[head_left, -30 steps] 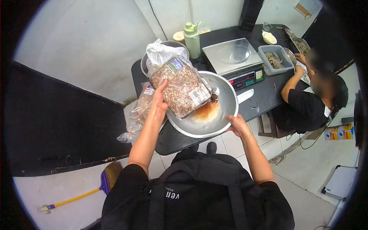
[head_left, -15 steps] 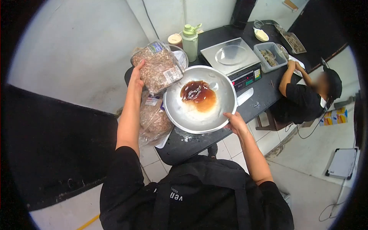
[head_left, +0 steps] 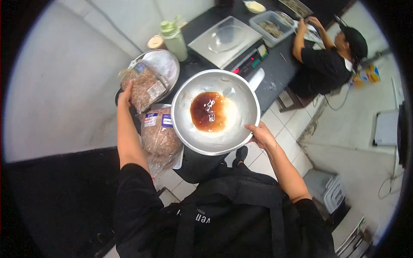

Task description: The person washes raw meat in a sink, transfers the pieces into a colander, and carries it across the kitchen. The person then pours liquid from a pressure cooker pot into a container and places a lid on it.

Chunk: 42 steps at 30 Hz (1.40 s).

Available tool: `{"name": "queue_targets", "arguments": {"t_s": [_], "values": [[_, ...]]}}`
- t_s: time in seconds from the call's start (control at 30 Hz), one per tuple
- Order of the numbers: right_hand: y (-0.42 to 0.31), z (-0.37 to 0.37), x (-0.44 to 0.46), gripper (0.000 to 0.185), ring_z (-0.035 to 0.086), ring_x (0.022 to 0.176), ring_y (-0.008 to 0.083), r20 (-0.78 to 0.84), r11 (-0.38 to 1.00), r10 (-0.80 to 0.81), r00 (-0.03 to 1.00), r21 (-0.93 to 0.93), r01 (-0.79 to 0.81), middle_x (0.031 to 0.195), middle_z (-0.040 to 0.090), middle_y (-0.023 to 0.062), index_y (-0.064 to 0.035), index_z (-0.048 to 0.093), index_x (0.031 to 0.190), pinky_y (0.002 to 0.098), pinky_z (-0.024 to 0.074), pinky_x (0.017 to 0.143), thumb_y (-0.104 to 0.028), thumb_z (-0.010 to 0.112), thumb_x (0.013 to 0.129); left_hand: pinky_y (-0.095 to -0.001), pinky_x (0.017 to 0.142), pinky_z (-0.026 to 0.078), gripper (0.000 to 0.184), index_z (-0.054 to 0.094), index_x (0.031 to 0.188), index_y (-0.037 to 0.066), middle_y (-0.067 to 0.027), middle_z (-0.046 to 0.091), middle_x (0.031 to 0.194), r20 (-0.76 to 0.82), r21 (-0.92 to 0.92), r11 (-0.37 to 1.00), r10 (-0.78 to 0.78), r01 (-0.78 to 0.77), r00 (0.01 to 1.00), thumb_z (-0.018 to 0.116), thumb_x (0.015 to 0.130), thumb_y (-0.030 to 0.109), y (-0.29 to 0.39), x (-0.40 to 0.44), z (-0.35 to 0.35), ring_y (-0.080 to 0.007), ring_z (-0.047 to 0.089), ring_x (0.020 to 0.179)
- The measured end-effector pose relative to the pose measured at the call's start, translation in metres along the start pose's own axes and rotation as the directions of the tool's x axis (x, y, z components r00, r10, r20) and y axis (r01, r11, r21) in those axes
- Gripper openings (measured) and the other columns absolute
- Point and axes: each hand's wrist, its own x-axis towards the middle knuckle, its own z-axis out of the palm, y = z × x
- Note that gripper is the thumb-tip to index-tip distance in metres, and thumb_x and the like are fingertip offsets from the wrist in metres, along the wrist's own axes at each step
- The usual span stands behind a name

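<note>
My left hand [head_left: 125, 95] grips the side of a plastic-wrapped pack of ground meat [head_left: 144, 87], which is over the near edge of a round metal tray [head_left: 173, 71]. By its rim, my right hand [head_left: 261, 136] holds a wide metal bowl [head_left: 185, 129], thumb on the inner edge. Dark brown liquid [head_left: 208, 112] pools in the bowl beside a paler patch. Below the pack, a larger bag of ground meat [head_left: 160, 136] with labels lies on a white board, partly behind the bowl.
A digital scale [head_left: 226, 41] stands behind the bowl, near a knife [head_left: 257, 79]. A green bottle [head_left: 174, 42] and a lidded jar [head_left: 156, 42] are by the wall. At right, a co-worker [head_left: 329, 62] sits near a plastic tub [head_left: 272, 28] of shrimp-like pieces.
The pack in my left hand has moved left and down, away from the bowl and onto the metal tray's side. The bowl stays in my right hand; its liquid has shifted. The view has turned.
</note>
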Motion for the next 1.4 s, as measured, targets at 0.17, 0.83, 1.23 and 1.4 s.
{"name": "queue_targets", "arguments": {"t_s": [0.17, 0.83, 1.23, 1.4], "values": [[0.006, -0.034, -0.039, 0.045, 0.064, 0.085, 0.0303, -0.052, 0.999, -0.013, 0.999, 0.035, 0.015, 0.107, 0.057, 0.0239, 0.0102, 0.040, 0.123, 0.0377, 0.0577, 0.060, -0.009, 0.052, 0.084, -0.0451, 0.100, 0.034, 0.085, 0.040, 0.127, -0.010, -0.0276, 0.044, 0.126, -0.243, 0.660, 0.689, 0.574, -0.300, 0.782, 0.073, 0.072, 0.046, 0.073, -0.111, 0.077, -0.0388, 0.042, 0.120], [0.206, -0.364, -0.362, 0.043, 0.064, 0.070, 0.0262, -0.577, 0.797, -0.077, 0.813, 0.455, 0.398, 0.096, 0.060, 0.0185, 0.0056, 0.046, 0.120, 0.0374, 0.0568, 0.050, -0.011, 0.053, 0.081, -0.0378, 0.093, 0.040, 0.041, 0.051, 0.123, 0.008, -0.0112, 0.042, 0.130, 0.832, -0.493, 0.458, 0.496, -0.739, -0.248, 0.063, 0.085, 0.012, -0.042, -0.741, 0.507, -0.0244, 0.042, 0.122], [0.403, -0.504, -0.578, 0.043, 0.063, 0.087, 0.0326, -0.907, 0.488, 0.300, 0.294, 0.411, 0.770, 0.105, 0.058, 0.0202, 0.0041, 0.042, 0.124, 0.0450, 0.0581, 0.062, -0.011, 0.050, 0.085, -0.0391, 0.089, 0.043, 0.040, 0.053, 0.119, 0.008, -0.0143, 0.043, 0.127, 0.668, -0.721, 0.330, 0.101, -0.609, -0.737, 0.066, 0.081, 0.012, -0.167, -1.070, 0.684, -0.0292, 0.046, 0.116], [0.470, -0.555, -0.664, 0.041, 0.062, 0.090, 0.0311, -0.856, 0.366, 0.500, 0.129, 0.344, 0.864, 0.107, 0.059, 0.0182, 0.0046, 0.043, 0.124, 0.0438, 0.0573, 0.066, -0.013, 0.051, 0.087, -0.0402, 0.091, 0.041, 0.040, 0.053, 0.118, 0.008, -0.0163, 0.044, 0.126, 0.569, -0.780, 0.387, 0.116, -0.491, -0.814, 0.067, 0.081, 0.015, -0.220, -1.206, 0.771, -0.0307, 0.045, 0.116]]}}
